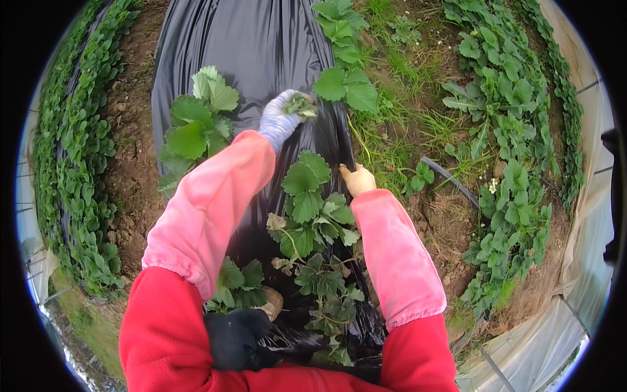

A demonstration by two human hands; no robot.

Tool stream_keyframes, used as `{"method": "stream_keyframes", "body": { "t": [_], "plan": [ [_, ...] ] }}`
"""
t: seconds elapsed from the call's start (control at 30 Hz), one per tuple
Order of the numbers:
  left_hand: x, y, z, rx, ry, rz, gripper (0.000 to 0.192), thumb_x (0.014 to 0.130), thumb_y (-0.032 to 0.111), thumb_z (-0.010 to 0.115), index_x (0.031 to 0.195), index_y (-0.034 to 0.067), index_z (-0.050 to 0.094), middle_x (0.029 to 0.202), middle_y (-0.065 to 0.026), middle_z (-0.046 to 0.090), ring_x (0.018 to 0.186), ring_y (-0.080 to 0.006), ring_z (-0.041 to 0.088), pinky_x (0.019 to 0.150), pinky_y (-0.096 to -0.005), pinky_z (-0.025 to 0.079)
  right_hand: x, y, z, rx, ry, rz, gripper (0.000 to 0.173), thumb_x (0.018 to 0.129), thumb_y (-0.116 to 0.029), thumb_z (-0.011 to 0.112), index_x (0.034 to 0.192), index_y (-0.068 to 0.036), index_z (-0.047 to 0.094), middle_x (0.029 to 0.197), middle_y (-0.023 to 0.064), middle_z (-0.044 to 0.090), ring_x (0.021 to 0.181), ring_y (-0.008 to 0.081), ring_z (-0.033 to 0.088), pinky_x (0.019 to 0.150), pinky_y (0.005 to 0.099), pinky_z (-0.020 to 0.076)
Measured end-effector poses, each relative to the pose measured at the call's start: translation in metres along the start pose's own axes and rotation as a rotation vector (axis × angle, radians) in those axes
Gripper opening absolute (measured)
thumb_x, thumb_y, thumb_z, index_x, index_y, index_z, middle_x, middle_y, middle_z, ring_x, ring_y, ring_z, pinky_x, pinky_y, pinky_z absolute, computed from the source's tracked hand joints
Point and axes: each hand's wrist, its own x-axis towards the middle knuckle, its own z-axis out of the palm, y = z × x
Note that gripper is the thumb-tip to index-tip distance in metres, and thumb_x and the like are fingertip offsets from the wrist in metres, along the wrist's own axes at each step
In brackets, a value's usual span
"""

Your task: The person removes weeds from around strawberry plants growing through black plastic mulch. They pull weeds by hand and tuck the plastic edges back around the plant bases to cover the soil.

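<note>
My left hand (pixel 281 119), in a whitish-blue knitted glove, is over the raised bed with a small clump of wilted green leaves (pixel 300 106) in its fingers. Black plastic mulch film (pixel 245 44) covers the bed. At the film's right side, my right hand (pixel 359 180) pinches the edge, which rises taut and creased above the fingers. Just below that hand a strawberry plant (pixel 306 206) grows through the film, with some dry brown leaves lower down. Another strawberry plant (pixel 193 130) stands left of my left forearm.
Strawberry leaves (pixel 350 90) overhang the film's right edge. Grass and weeds (pixel 406 73) fill the furrow, where a dark hose or pipe (pixel 450 180) lies. Further strawberry rows run left (pixel 90 196) and right (pixel 514 210). Plastic greenhouse sheeting (pixel 588 206) borders the right side.
</note>
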Motion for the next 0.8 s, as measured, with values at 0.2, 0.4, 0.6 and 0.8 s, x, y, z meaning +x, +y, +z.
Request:
{"method": "stream_keyframes", "body": {
  "t": [0.2,0.4,0.6,0.8],
  "plan": [
    [-0.02,0.015,-0.005,0.4,-0.025,0.051,0.028,0.08,0.011,0.065,0.105,0.006,0.055,0.091,-0.0029,0.062,0.079,-0.0113,0.058,0.068,-0.0235,0.047,0.002,0.045,0.001,0.131,0.218,0.181,0.048,0.084,-0.047,0.053,0.109,-0.006,0.06,0.096,0.0159,0.065,0.092,0.0304,0.061,0.082,0.0353,0.0442],
    [-0.032,0.031,0.035,1.649,-0.248,0.209,0.035,0.071,0.021,0.074,0.1,0.012,0.057,0.094,-0.0058,0.061,0.089,-0.018,0.058,0.079,-0.0299,0.046,-0.03,0.058,0.0,-0.033,0.083,0.294,0.063,0.082,-0.049,0.052,0.124,-0.003,0.047,0.118,0.0222,0.053,0.113,0.0341,0.049,0.096,0.0377,0.0373],
    [-0.031,0.02,0.04,1.884,-0.312,0.311,0.03,0.075,0.018,0.067,0.102,0.01,0.056,0.093,-0.0033,0.062,0.09,-0.021,0.057,0.082,-0.0333,0.045,-0.061,0.088,-0.001,-0.043,0.214,0.309,0.054,0.084,-0.046,0.053,0.119,-0.006,0.053,0.11,0.0198,0.059,0.105,0.0338,0.054,0.09,0.0373,0.0415],
    [-0.015,0.022,-0.01,0.464,-0.128,0.191,0.041,0.071,-0.006,0.065,0.109,0.005,0.054,0.092,-0.0068,0.062,0.081,-0.0202,0.061,0.072,-0.0298,0.05,-0.063,0.128,0.024,-0.092,0.196,0.319,0.052,0.083,-0.048,0.053,0.115,-0.006,0.056,0.107,0.0197,0.06,0.101,0.0344,0.056,0.087,0.0391,0.0431]
  ]
}}
